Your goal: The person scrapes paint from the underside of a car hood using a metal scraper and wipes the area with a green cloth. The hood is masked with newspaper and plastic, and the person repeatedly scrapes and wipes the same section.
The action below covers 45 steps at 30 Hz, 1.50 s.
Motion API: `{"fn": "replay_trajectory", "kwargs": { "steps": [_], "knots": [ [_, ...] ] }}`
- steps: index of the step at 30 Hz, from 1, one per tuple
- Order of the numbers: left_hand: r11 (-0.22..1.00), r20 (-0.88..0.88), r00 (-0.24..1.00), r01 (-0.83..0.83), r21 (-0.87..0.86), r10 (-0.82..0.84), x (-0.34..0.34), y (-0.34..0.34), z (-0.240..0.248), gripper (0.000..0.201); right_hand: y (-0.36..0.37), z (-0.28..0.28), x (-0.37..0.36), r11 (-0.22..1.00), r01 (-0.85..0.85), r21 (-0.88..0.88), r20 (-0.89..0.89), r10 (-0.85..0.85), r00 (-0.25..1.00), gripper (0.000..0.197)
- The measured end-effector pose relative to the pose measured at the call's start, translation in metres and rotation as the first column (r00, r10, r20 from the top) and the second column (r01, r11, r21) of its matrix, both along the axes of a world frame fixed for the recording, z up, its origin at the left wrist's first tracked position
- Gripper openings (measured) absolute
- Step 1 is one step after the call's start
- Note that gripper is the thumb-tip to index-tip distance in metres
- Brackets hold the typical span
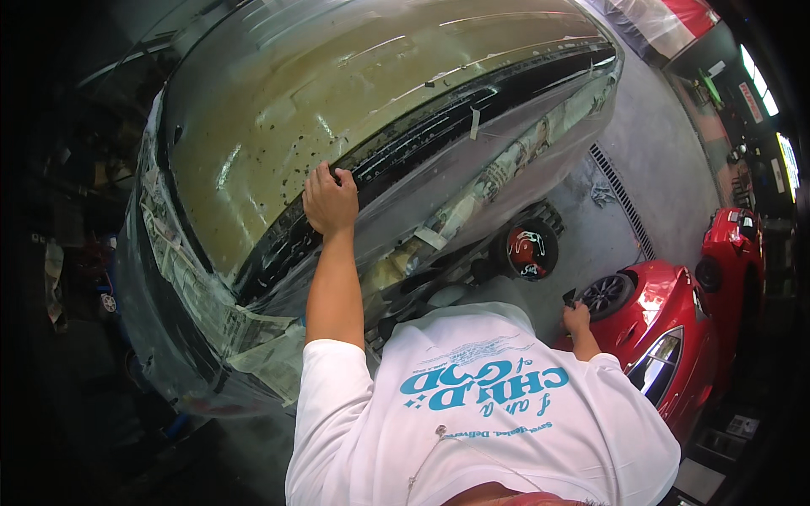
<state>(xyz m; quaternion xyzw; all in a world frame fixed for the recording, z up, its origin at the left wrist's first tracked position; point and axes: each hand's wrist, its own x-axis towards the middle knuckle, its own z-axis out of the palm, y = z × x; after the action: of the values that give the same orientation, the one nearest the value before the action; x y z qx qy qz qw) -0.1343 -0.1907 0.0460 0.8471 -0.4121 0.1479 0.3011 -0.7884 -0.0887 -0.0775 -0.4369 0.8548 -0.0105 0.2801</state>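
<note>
The left hand (pixel 329 200) lies knuckles up with fingers curled together, pressing on the edge of a car's rear panel (pixel 278 126). The panel is a broad, curved surface, sanded dull tan and speckled with dark spots, glossy where light hits it. The fingers sit where the tan surface meets a long black strip (pixel 439 118) running diagonally across the car. Clear plastic sheeting (pixel 506 152) and crumpled masking paper (pixel 253 337), taped along the edges, wrap the body below and to the sides.

The right hand (pixel 577 319) hangs low at the person's side, closed around a small dark object; what it is cannot be told. Just beyond it stands a shiny red car (pixel 666 320) with a spoked wheel (pixel 606 293). The grey concrete floor (pixel 650 152) has a narrow metal drain grate (pixel 624 202).
</note>
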Motion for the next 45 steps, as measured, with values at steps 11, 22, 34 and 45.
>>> {"fn": "replay_trajectory", "kwargs": {
  "steps": [11,22,34,45],
  "knots": [
    [0.989,-0.317,0.948,-0.064,-0.130,0.020,0.004,-0.007,0.002,0.024,-0.038,0.010,0.012,0.990,-0.096,-0.106,0.011,0.098,0.995,0.037],
    [0.673,0.219,0.638,0.718,0.178,-0.739,-0.121,-0.259,0.066,0.045,-0.130,-0.126,-0.018,0.982,-0.065,-0.176,0.380,0.128,0.916,0.022],
    [0.511,0.119,0.515,0.742,0.434,-0.849,-0.050,-0.221,0.051,0.031,-0.087,-0.108,-0.053,0.961,0.252,-0.112,0.328,-0.203,0.922,0.021],
    [0.771,0.074,0.772,0.613,0.175,-0.631,0.027,-0.031,0.039,0.022,-0.141,-0.110,-0.025,0.876,0.411,-0.254,0.541,-0.224,0.811,0.028]
  ]
}}
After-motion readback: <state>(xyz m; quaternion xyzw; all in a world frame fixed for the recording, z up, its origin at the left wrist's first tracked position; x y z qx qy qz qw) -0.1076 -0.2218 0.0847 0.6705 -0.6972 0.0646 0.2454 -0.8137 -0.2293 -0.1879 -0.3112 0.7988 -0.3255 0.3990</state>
